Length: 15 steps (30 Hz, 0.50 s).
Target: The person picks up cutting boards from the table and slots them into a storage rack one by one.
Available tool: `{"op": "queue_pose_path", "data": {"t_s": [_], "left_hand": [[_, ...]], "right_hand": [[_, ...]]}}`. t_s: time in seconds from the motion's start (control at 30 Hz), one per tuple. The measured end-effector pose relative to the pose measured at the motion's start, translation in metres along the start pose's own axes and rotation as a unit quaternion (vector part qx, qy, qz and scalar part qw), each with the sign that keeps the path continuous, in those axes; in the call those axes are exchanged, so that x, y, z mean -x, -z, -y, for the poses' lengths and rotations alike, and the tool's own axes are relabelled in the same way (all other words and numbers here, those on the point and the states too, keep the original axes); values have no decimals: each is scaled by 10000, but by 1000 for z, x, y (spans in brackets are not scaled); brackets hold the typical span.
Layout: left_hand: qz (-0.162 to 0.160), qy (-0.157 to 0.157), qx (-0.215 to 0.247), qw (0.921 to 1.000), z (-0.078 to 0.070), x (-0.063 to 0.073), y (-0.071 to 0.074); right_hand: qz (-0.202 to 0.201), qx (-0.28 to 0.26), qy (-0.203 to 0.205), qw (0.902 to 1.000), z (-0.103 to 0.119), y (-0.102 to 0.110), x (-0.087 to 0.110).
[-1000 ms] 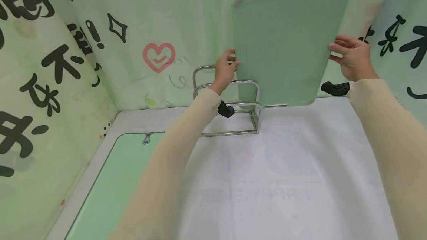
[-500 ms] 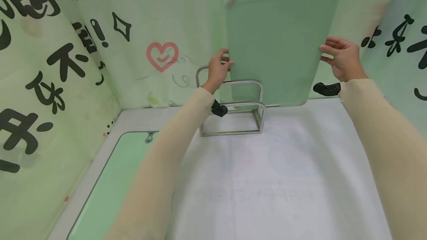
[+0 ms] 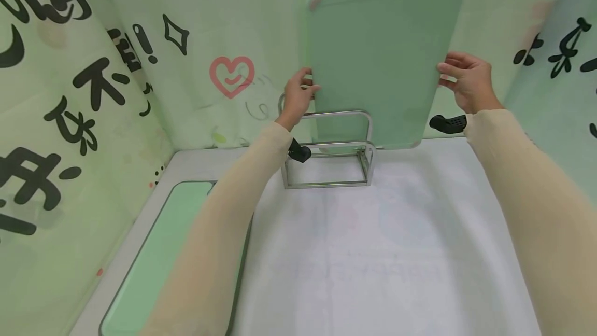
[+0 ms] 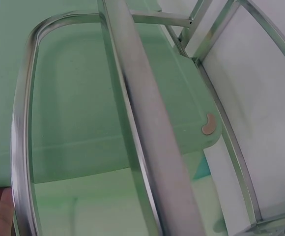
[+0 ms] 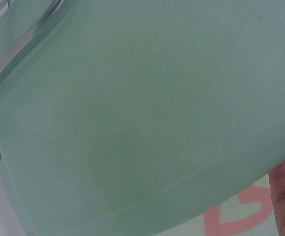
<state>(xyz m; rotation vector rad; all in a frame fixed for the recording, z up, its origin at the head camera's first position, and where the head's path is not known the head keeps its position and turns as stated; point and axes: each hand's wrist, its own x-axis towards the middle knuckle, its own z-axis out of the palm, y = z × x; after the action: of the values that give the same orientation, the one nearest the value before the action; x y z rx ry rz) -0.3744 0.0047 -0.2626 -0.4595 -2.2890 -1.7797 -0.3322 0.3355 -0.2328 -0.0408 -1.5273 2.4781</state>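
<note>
A pale green cutting board [image 3: 380, 61] with pinkish corner pads stands upright at the back, leaning slightly in the head view. My left hand [image 3: 296, 96] pinches its left edge, and my right hand [image 3: 468, 82] grips the right edge, thumb on the near face. A silver metal rack [image 3: 326, 184] sits below; its front and middle hoops cross before the board's lower left part, while the rear hoop passes behind it. Through the bars, the left wrist view shows a lower board corner with its pad [image 4: 209, 124]. Speckled board surface [image 5: 147, 108] fills the right wrist view.
Another green cutting board [image 3: 154, 253] with a dark rim lies flat on the white table [image 3: 373, 253] at the left, partly hidden by my left sleeve. Green printed curtains [image 3: 252, 9] hang close behind and along both sides.
Both hands have shifted the cutting board leftward, further across the rack. The head view has turned slightly too, so the rack and curtain prints appear more to the right.
</note>
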Motion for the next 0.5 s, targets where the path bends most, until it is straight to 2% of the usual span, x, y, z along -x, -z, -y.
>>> {"op": "queue_pose_path", "data": {"t_s": [0.17,0.5], "left_hand": [[-14,-5,-144,9999,1,0,6],[-95,-10,-145,9998,2,2,21]], "right_hand": [[21,-99,-43,9999,-4,-5,-1],[53,-117,-91,9999,-13,-17,-5]]}}
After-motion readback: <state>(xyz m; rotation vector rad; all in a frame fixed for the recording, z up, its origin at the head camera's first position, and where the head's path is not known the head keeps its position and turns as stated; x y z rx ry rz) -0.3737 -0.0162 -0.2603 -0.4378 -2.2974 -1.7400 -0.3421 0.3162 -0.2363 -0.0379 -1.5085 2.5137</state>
